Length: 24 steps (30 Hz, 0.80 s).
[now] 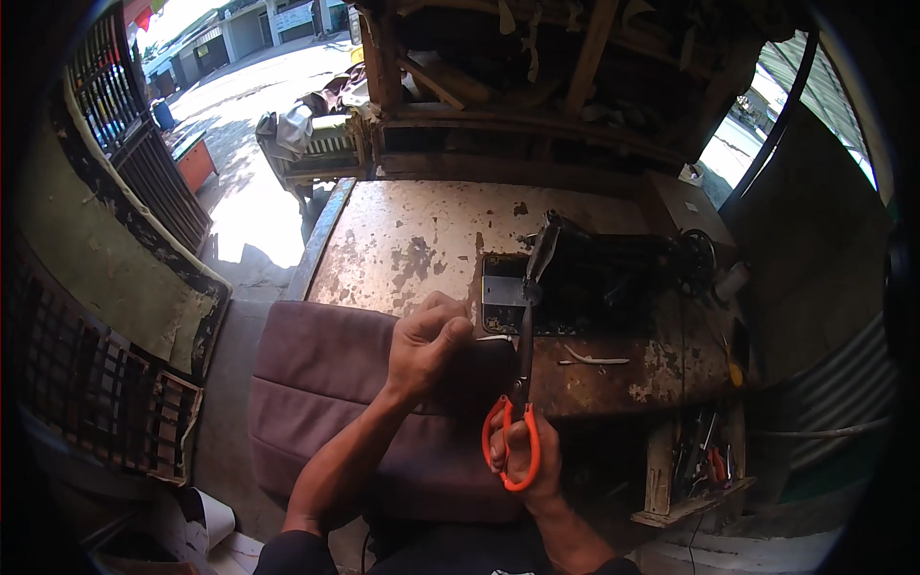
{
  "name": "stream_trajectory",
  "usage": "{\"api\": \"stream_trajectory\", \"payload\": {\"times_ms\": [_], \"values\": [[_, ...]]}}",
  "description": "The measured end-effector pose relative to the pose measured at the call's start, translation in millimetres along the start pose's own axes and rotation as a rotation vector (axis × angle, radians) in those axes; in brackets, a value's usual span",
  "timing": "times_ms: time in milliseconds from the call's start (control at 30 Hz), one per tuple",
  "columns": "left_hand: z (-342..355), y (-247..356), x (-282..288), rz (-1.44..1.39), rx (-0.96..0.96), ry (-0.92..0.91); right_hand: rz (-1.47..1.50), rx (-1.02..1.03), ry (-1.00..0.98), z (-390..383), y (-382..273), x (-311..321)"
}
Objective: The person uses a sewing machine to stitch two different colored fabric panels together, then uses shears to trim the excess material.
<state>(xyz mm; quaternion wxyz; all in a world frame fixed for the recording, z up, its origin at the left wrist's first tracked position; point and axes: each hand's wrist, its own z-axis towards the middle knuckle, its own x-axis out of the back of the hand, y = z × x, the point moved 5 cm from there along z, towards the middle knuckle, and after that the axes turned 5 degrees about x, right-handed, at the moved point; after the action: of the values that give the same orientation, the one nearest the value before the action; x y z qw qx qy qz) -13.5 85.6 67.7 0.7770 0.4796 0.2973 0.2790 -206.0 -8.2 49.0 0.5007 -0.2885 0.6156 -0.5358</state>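
My right hand point(530, 458) grips a pair of scissors point(516, 443) by their orange handles. Their dark blades point away from me and appear closed, tips close to the needle area of a black sewing machine point(623, 273). To the left, my left hand point(431, 347) is closed with its fingers curled, raised over a brown cushion-like fabric piece point(321, 359). Whatever it may pinch is too fine or hidden to make out. The brown piece lies across my lap and against the table's front edge, with a short whitish edge showing near the blades.
A worn wooden table point(383, 225) bears the machine and a white strip scrap point(596, 361). An open drawer point(704, 470) with tools hangs at the lower right. Wooden shelving point(537, 125) stands behind; a metal grille point(144, 163) is at left.
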Motion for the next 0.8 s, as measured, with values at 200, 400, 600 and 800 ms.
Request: {"api": "stream_trajectory", "payload": {"times_ms": [200,400,600,800], "values": [[-2,12,3,0.318,0.138,-0.013,-1.186,-0.015,0.381,29,-34,94],[43,-51,-25,0.572,0.223,-0.156,-1.494,0.148,0.526,48,-21,192],[89,-138,-38,1.133,0.225,0.006,-1.388,0.385,0.447,69,-13,148],[85,-151,-52,1.009,0.114,-0.188,-1.185,0.398,0.466,57,9,145]]}}
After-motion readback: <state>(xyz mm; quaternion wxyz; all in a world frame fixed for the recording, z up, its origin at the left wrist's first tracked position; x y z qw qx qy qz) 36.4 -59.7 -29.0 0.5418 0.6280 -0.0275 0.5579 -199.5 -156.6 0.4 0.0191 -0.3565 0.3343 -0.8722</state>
